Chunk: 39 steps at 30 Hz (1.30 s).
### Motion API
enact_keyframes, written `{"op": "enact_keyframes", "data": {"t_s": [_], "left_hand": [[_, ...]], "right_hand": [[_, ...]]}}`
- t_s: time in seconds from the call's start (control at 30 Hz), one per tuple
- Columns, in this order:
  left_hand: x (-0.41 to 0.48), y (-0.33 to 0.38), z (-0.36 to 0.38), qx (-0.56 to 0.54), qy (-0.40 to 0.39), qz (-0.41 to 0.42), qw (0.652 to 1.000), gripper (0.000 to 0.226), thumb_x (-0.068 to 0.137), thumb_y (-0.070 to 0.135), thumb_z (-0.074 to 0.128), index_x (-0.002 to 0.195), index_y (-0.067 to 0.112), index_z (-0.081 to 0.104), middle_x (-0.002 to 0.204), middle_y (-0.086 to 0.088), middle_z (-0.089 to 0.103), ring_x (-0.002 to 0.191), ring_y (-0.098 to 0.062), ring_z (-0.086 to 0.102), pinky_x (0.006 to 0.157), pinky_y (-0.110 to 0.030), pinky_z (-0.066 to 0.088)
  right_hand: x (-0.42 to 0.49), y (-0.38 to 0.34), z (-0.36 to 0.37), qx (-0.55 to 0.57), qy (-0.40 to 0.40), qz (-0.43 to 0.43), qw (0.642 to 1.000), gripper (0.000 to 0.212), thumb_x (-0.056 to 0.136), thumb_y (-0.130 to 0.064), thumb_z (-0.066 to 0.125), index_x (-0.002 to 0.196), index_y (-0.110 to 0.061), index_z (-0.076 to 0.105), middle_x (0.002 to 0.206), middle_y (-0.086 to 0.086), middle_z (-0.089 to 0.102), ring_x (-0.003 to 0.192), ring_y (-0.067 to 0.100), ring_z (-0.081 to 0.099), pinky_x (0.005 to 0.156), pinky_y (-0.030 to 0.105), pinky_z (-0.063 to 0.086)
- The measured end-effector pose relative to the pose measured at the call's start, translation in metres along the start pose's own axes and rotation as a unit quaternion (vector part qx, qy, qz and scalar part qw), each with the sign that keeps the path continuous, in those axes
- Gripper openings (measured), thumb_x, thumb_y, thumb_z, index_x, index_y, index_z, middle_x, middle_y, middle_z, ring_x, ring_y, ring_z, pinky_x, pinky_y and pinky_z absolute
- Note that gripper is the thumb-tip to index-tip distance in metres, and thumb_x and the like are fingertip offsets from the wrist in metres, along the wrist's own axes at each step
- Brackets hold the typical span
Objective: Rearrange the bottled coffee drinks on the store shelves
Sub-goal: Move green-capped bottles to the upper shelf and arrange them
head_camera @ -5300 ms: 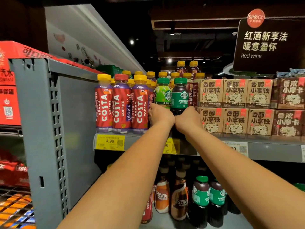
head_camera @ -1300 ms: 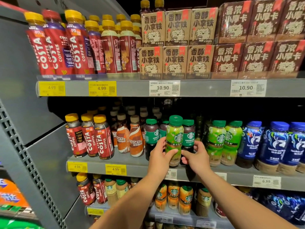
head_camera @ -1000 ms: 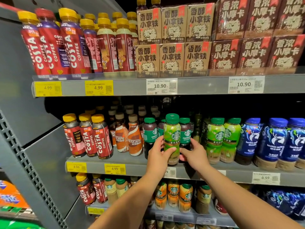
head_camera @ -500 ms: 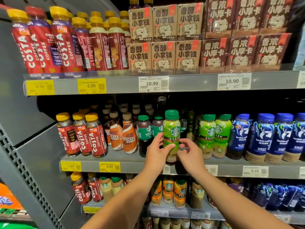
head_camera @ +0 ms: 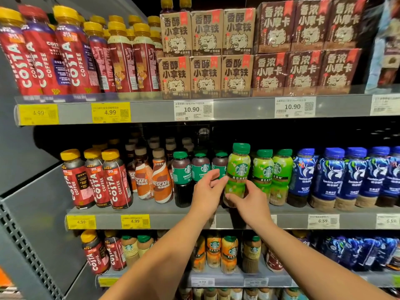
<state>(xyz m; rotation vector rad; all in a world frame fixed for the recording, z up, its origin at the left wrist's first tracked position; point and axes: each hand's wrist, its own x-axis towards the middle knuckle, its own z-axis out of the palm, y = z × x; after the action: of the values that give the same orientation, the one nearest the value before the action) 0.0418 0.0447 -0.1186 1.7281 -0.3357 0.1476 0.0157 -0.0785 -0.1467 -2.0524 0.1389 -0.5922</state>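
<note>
A light-green Starbucks bottle [head_camera: 237,169] with a green cap stands upright at the front of the middle shelf [head_camera: 168,220]. My left hand [head_camera: 205,193] touches its left side with the fingertips. My right hand [head_camera: 251,202] wraps around its lower part. Directly left stand three dark Starbucks Americano bottles [head_camera: 181,176]; my left hand partly hides the third. Directly right stand two matching light-green Starbucks bottles [head_camera: 263,169].
On the same shelf are Costa bottles [head_camera: 95,180] and Nescafe bottles [head_camera: 161,180] to the left and blue Luckin bottles [head_camera: 331,176] to the right. Coffee cartons [head_camera: 205,72] fill the top shelf. More Starbucks bottles [head_camera: 229,252] stand below. A grey side panel [head_camera: 28,213] is at left.
The light-green bottle has moved right, up against the other two light-green ones. My right hand has left the dark Americano bottle on the shelf and now grips the light-green bottle's base.
</note>
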Motion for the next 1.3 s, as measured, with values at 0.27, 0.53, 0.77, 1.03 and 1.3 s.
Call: {"op": "enact_keyframes", "data": {"t_s": [0.27, 0.53, 0.77, 1.03, 1.3], "left_hand": [[0.004, -0.008, 0.003, 0.039, 0.039, -0.004, 0.998, 0.042, 0.100, 0.033, 0.035, 0.137, 0.016, 0.046, 0.138, -0.002, 0.051, 0.127, -0.013, 0.045, 0.099, -0.019, 0.030], [0.007, -0.015, 0.016, 0.061, 0.092, 0.007, 0.994, 0.034, 0.099, 0.034, 0.034, 0.109, 0.015, 0.060, 0.108, 0.000, 0.059, 0.103, -0.014, 0.052, 0.086, -0.026, 0.037], [0.009, -0.018, 0.019, 0.067, 0.095, 0.019, 0.993, 0.038, 0.098, 0.037, 0.035, 0.105, 0.009, 0.059, 0.105, -0.008, 0.058, 0.100, -0.021, 0.054, 0.082, -0.030, 0.040], [0.002, -0.012, 0.012, 0.061, 0.061, -0.001, 0.996, 0.040, 0.099, 0.037, 0.035, 0.127, 0.013, 0.051, 0.126, -0.002, 0.053, 0.103, -0.006, 0.045, 0.086, -0.021, 0.032], [-0.010, -0.022, -0.008, 0.189, 0.012, 0.008, 0.982, 0.032, 0.094, 0.027, 0.050, 0.122, 0.011, 0.054, 0.120, -0.007, 0.054, 0.107, -0.019, 0.055, 0.085, -0.025, 0.040]], "right_hand": [[0.004, 0.009, 0.004, -0.047, 0.055, 0.044, 0.996, 0.029, 0.079, -0.032, 0.072, 0.096, -0.015, 0.058, 0.073, -0.003, 0.059, 0.069, 0.017, 0.055, 0.056, 0.029, 0.036], [0.002, 0.009, 0.010, -0.097, 0.090, 0.026, 0.991, 0.029, 0.069, -0.028, 0.079, 0.089, -0.018, 0.060, 0.074, -0.004, 0.062, 0.073, 0.019, 0.058, 0.060, 0.029, 0.041], [-0.003, 0.008, 0.014, -0.138, 0.113, 0.029, 0.983, 0.036, 0.067, -0.031, 0.081, 0.093, -0.010, 0.066, 0.088, 0.002, 0.051, 0.093, 0.025, 0.053, 0.076, 0.034, 0.043], [-0.003, 0.009, 0.019, -0.110, 0.148, 0.068, 0.981, 0.049, 0.062, -0.030, 0.085, 0.089, -0.014, 0.047, 0.089, 0.002, 0.054, 0.088, 0.026, 0.055, 0.071, 0.034, 0.044], [-0.011, 0.007, 0.004, -0.127, 0.087, 0.034, 0.988, 0.036, 0.069, -0.024, 0.075, 0.072, -0.012, 0.041, 0.079, 0.004, 0.046, 0.076, 0.023, 0.045, 0.061, 0.031, 0.032]]}}
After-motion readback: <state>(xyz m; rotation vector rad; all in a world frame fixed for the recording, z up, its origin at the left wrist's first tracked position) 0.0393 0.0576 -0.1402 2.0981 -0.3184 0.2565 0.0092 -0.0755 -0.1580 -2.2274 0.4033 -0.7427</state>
